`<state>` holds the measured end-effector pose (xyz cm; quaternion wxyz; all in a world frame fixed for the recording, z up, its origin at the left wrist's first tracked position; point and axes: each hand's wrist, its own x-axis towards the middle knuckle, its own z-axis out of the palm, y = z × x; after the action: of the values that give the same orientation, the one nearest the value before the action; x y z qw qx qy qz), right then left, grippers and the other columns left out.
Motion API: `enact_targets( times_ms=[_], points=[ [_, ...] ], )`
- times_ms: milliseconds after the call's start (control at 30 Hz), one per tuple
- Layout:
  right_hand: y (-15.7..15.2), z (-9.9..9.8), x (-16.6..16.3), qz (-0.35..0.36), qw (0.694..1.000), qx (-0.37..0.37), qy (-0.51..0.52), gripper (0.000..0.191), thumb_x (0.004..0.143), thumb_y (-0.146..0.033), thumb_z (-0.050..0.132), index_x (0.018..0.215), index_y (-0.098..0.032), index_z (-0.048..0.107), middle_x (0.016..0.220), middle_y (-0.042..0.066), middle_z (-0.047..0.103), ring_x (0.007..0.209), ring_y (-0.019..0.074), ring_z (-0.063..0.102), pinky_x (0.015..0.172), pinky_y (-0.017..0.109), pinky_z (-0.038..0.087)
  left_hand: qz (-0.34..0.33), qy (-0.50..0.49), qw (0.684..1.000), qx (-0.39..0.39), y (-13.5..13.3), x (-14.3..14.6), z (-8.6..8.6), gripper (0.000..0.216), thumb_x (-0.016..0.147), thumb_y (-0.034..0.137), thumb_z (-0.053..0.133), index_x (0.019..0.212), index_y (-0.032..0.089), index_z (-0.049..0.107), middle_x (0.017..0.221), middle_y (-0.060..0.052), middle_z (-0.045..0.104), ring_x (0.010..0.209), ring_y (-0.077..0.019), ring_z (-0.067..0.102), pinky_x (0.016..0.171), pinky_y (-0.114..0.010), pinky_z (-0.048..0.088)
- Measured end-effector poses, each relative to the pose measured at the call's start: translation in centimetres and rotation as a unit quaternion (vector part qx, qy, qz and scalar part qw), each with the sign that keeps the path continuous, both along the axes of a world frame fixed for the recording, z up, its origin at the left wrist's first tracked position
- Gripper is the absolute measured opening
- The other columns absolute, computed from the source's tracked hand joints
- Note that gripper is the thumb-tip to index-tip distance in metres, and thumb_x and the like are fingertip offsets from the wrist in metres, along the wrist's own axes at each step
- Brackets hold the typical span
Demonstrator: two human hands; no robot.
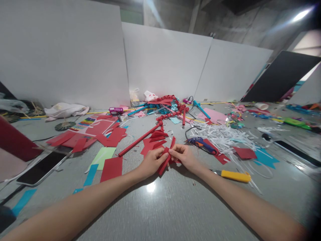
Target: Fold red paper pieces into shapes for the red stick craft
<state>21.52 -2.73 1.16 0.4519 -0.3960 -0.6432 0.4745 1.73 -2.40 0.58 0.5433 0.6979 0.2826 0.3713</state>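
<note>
Both hands meet over the grey table, pinching a piece of folded red paper (164, 164). My left hand (153, 161) is closed on its left side, thumb pointing toward the other hand. From the right, my right hand (184, 156) grips the same paper with thumb and forefinger. Part of the paper is hidden by the fingers. Just beyond lie several red paper strips (158, 134), folded or creased. A rolled red paper tube (139, 140) slants away to the left of them. Nearer my left forearm is a flat red paper sheet (111, 168).
A yellow utility knife (235, 176) lies beside my right forearm. Past my right hand is a blue glue gun (202, 144), next to shredded white paper strips (225, 135). Phones lie left (43, 167) and right (298, 153). White panels (165, 60) stand behind.
</note>
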Motion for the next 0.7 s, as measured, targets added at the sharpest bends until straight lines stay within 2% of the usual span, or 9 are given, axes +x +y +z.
enact_targets(
  times_ms=[233, 467, 700],
  points=[
    [-0.18, -0.23, -0.08, -0.009, 1.0, 0.009, -0.011, 0.038, 0.089, -0.049, 0.072, 0.072, -0.016, 0.062, 0.059, -0.001, 0.06, 0.052, 0.0101, 0.048, 0.051, 0.024, 0.036, 0.011, 0.013, 1.0, 0.026, 0.12, 0.02, -0.12, 0.036, 0.1, 0.048, 0.053, 0.088, 0.015, 0.062, 0.075, -0.005, 0.07, 0.066, -0.016, 0.069, 0.061, -0.025, 0.05],
    [-0.6, 0.09, 0.02, 0.008, 1.0, 0.025, 0.001, 0.038, 0.096, -0.047, 0.064, 0.074, -0.016, 0.063, 0.063, -0.001, 0.06, 0.055, 0.0104, 0.047, 0.054, 0.025, 0.035, -0.002, -0.008, 1.0, -0.009, 0.12, 0.15, -0.22, 0.032, 0.1, 0.044, 0.051, 0.088, 0.016, 0.06, 0.072, -0.003, 0.069, 0.061, -0.0158, 0.069, 0.059, -0.026, 0.052],
    [-0.51, 0.0, 0.08, 0.024, 1.0, 0.009, 0.012, 0.031, 0.092, -0.046, 0.07, 0.084, -0.017, 0.064, 0.069, 0.0, 0.063, 0.058, 0.0111, 0.049, 0.055, 0.024, 0.037, -0.002, -0.009, 0.999, -0.036, 0.21, 0.09, -0.34, 0.033, 0.1, 0.047, 0.052, 0.089, 0.017, 0.058, 0.073, -0.003, 0.069, 0.061, -0.0165, 0.07, 0.057, -0.025, 0.053]
  ],
)
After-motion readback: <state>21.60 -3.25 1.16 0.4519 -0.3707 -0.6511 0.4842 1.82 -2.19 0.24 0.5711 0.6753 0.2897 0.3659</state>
